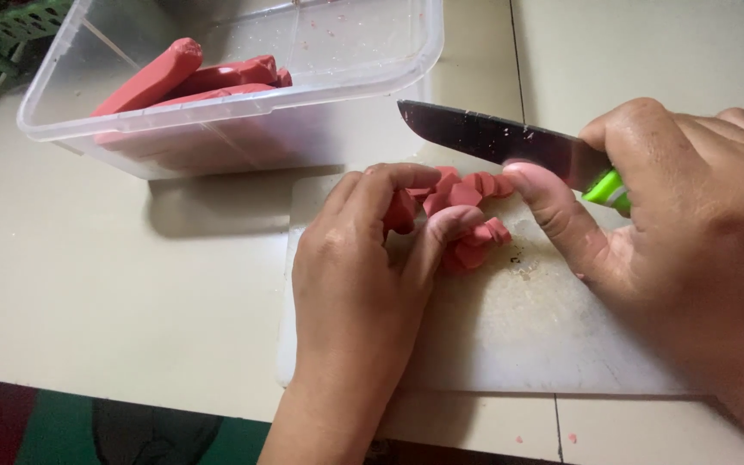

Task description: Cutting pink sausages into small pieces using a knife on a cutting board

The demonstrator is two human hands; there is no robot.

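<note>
- Head view, hands: we see the left hand (363,258) curled over a heap of pink sausage slices (462,211), fingertips pinched around the near pieces and pressing them together on the cutting board (518,336).
- The right hand (691,215) is closed around the green handle (610,189) of one knife (497,138); its thumb lies along the flat of the dark blade, which is held level just above the slices, tip pointing left.
- Counts: we count two hands, one knife, one board and one clear plastic tub (243,120). The slices overlap too much for an exact count; there are several, part hidden under the left fingers.
- Inside the tub lie whole pink sausages (187,77), at least three, leaning against its left wall. The tub stands behind the board, to the left of the knife tip.
- Surface: the white board is scratched and bears crumbs near the slices. It rests on a pale tiled counter (114,284) with dark grout lines.
- Surroundings: a green plastic basket (10,26) shows at the upper left corner, and red and green cloth (45,426) runs along the lower edge.
</note>
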